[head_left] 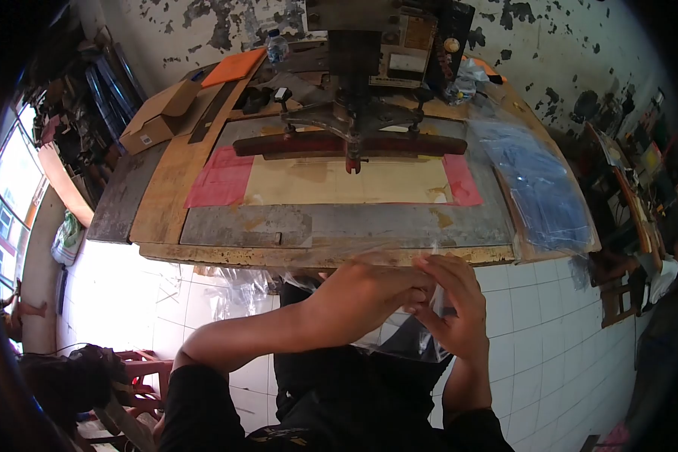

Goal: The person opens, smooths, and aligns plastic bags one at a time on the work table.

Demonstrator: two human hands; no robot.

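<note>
In front of my body, at the near edge of the worktable, my two hands meet over a clear plastic bag [395, 335]. My left hand [361, 297] reaches across, its fingers closed on the plastic near the other hand's fingertips. Fingers bent, my right hand [456, 305] grips the bag's right side. The bag hangs below the hands against my dark clothes, and its upper part is hard to make out. Beyond them, a press with a long red bar [414, 145] stands over a yellow strip [339, 181] with pink ends on the worktable [248, 226].
A stack of clear bluish plastic [539, 181] lies on the table's right side. At the left are a cardboard box [158, 117] and an orange sheet [233, 68]. A water bottle [277, 47] stands at the back. Loose clear plastic [237, 292] hangs below the table's front.
</note>
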